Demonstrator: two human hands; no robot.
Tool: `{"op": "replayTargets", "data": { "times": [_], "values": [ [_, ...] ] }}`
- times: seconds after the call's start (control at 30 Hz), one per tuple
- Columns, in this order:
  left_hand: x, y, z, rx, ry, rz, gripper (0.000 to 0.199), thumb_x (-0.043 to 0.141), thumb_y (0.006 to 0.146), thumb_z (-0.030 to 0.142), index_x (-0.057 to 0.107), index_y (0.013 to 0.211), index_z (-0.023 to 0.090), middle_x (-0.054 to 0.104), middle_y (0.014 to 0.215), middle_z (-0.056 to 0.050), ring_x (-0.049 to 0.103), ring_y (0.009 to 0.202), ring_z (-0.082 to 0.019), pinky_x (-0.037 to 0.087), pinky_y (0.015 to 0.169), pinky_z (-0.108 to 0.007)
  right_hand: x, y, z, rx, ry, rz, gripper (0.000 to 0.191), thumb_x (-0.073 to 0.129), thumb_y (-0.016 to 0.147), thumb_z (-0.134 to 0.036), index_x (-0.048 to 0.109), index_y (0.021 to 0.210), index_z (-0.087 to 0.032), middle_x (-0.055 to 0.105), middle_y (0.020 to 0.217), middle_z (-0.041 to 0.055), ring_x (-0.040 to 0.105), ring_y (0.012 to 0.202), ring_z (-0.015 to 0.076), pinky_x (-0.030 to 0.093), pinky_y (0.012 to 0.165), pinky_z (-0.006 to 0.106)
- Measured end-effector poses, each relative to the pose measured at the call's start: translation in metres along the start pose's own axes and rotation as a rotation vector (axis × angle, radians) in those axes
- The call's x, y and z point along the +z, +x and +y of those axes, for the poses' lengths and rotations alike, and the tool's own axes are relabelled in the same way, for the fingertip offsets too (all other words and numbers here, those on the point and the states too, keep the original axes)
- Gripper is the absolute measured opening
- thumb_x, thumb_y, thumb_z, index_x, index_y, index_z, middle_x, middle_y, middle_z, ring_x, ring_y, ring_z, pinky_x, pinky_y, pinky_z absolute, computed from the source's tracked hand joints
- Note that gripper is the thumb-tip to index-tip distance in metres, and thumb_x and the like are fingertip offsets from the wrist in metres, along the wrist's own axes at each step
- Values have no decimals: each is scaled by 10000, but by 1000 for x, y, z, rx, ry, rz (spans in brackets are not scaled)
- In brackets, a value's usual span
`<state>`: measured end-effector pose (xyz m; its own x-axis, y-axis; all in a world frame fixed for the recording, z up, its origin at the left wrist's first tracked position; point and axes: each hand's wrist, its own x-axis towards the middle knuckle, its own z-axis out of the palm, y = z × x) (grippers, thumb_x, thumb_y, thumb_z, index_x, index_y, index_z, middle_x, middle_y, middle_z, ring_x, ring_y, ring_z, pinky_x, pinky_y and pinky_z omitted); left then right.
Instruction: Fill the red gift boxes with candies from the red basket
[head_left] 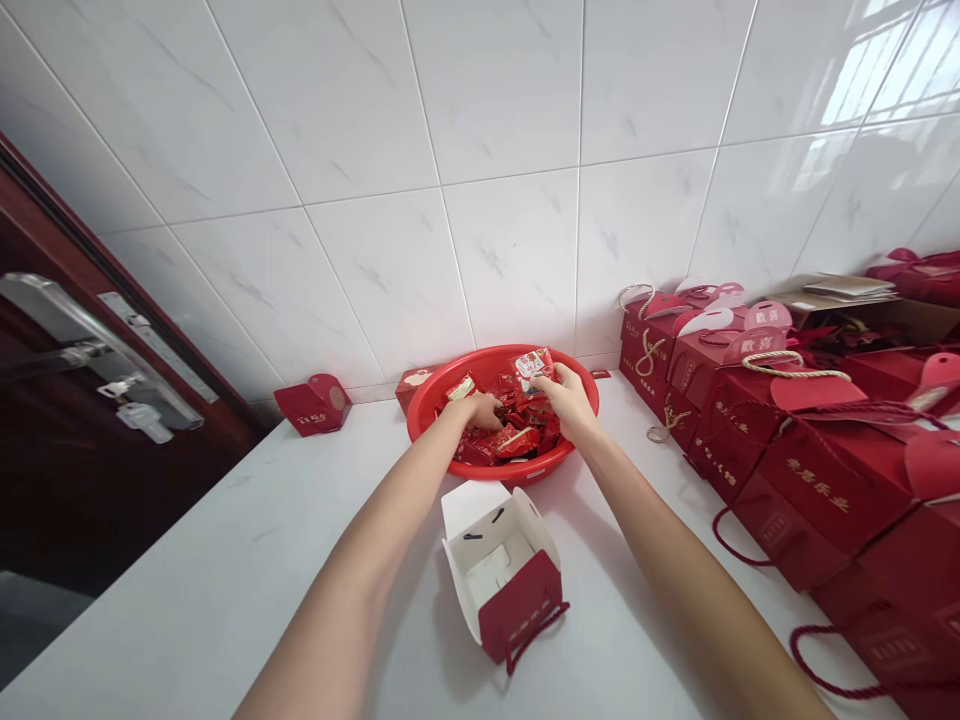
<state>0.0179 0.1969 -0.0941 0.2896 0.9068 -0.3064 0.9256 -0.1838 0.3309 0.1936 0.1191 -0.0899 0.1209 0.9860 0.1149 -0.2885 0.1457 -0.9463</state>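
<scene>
Left forearm [352, 590] and right forearm [675, 560], both bare, ran up from the bottom edge, nearest the lens. Between them, lower centre of frame: one open box [521, 605] on the white worktop [300, 610]. Dark red outside, gold lettering on the near face, white inside, flaps up, two small dark marks on the far white panel, dark red cord at its lower right corner. No contents visible in it.

Just past it, mid-frame: bright red plastic basket [418, 438], round to oval, perforated wall, small pale label on the near rim. Held a heap of small wrapped packets [517, 442], shiny red, some with gold or pale print, lying at all angles.

Right hand [566, 395] over the basket's right side, fingers pinching a red-and-white printed packet [533, 364] above the heap. Left hand [475, 410] down in the heap, left of centre; fingertips partly hidden, couldn't tell if they gripped anything.

Stacked red boxes [814, 490] with cord handles filled the right side. One small closed red box [313, 406] stood at mid-left.
</scene>
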Motion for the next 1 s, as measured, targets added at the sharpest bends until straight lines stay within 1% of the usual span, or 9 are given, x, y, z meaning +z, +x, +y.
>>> {"op": "replayTargets", "data": {
  "times": [0.03,0.1,0.17,0.2,0.33,0.53,0.73,0.87,1.0],
  "values": [
    [-2,-2,1,-15,-15,-15,157,708,861,299,695,958,177,718,961,-44,675,874,-186,552,810,-344,0,0,0,9,-4,-3,253,661,591,-306,580,806,-201,644,757,-18,601,713,167,494,650,285],
    [-6,-8,1,-35,-62,-24,69,738,767,211,690,810,186,715,858,-19,670,846,-194,542,773,-300,0,-1,0,25,-12,-10,270,661,590,-312,585,824,-202,653,769,-15,609,716,170,496,645,284],
    [-9,-13,0,-50,-140,-13,72,712,683,159,655,681,203,705,755,-2,674,824,-207,528,707,-254,0,-2,-1,24,-12,-19,294,662,592,-320,594,852,-202,666,796,-8,618,731,175,504,651,288],
    [-10,-15,0,-56,-189,-7,70,686,674,156,638,657,204,702,736,1,677,811,-205,527,674,-243,0,-2,-1,19,-10,-22,304,664,594,-326,597,862,-201,671,805,-5,622,736,178,507,655,291],
    [-13,-22,0,-52,-399,50,57,610,672,148,602,684,203,708,754,4,688,783,-179,542,618,-219,1,-3,-1,10,-3,-5,303,668,589,-328,597,854,-199,674,812,-1,621,744,181,511,664,296],
    [-17,-22,4,-18,-615,143,141,610,655,114,629,756,211,721,781,27,708,856,-179,570,726,-233,0,-2,0,13,6,27,278,671,579,-295,607,832,-201,679,818,-6,619,766,177,513,688,288],
    [-17,-22,0,5,-716,202,70,626,675,190,659,735,204,727,770,3,696,811,-187,543,658,-238,-1,-1,1,-7,1,22,281,660,583,-296,612,843,-198,679,826,-2,617,787,180,515,709,294],
    [-18,-25,-1,52,-758,224,45,636,655,202,642,699,192,712,746,0,684,790,-178,534,672,-239,0,-1,0,14,4,37,298,655,581,-299,582,854,-206,663,825,-6,617,769,187,520,669,303],
    [-21,-29,1,83,-762,267,72,641,681,252,607,707,194,710,796,0,682,855,-179,551,741,-255,-1,3,6,-36,-8,140,306,644,603,-303,535,875,-217,649,853,-6,614,796,185,520,704,306]
  ]
}}
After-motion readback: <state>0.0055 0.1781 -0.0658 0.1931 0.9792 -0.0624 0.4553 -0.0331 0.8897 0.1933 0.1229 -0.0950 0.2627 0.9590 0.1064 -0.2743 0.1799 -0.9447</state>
